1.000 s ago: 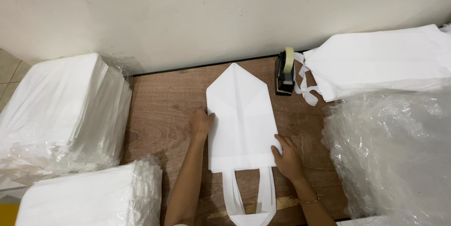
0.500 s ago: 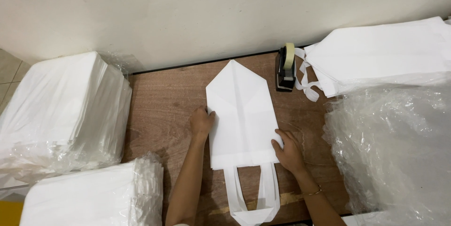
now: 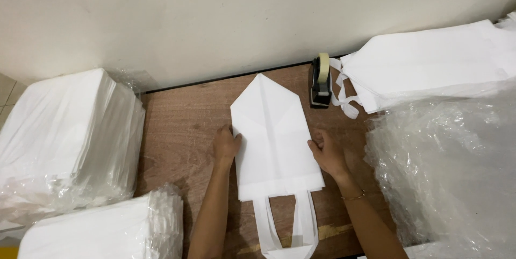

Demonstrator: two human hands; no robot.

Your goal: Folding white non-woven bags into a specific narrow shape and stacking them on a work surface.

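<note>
Two bare hands press the long edges of a white fabric tote bag folded to a point on a brown wooden table.

The white fabric tote bag [image 3: 274,140] lies flat at the centre of the frame, tip toward the wall, handle loops at the bottom edge. The left hand [image 3: 226,145] rests with fingers curled on its left edge; the right hand [image 3: 327,151] grips the right edge with bent fingers. A black tape dispenser [image 3: 320,82] stands just above right; plastic-wrapped white stacks [image 3: 64,140] fill the left.
</note>
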